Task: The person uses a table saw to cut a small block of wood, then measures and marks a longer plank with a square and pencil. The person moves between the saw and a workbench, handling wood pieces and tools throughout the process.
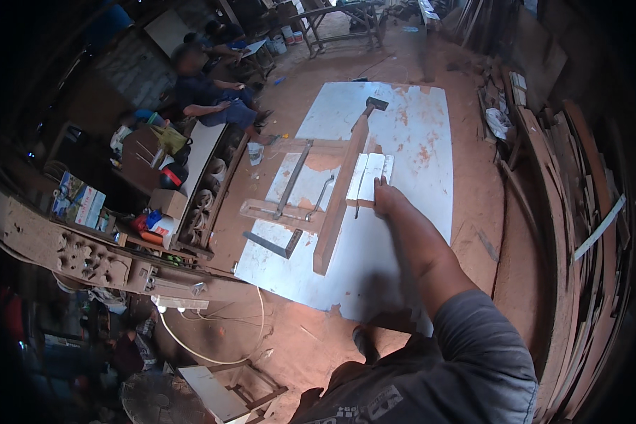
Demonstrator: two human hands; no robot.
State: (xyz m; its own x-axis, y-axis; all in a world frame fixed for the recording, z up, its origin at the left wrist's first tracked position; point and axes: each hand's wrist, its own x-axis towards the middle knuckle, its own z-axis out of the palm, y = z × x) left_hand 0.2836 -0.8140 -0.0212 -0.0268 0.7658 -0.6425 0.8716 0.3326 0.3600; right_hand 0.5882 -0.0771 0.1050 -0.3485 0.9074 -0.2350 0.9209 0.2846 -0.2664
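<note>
My right hand (383, 197) reaches over the white sheet and closes on the near right edge of a white-topped wooden block (369, 177). A narrow dark line runs along the block's top. Left of it a long wooden beam (341, 200) lies lengthwise, with a hammer (376, 104) at its far end. Further left are flat wooden strips (283, 215), a long metal bar (294, 177) and a thin bent metal rod (321, 196). A try square (274, 244) rests at the near left. At the lower edge a dark shape may be my left hand (309, 397); its fingers cannot be made out.
The white sheet (420, 141) covers the work surface. Long boards (569, 233) are stacked along the right. A bench (208, 145) with tools and boxes stands at left, where people (212, 99) sit. A pale cable (191, 350) crosses the floor beside a stool (215, 396).
</note>
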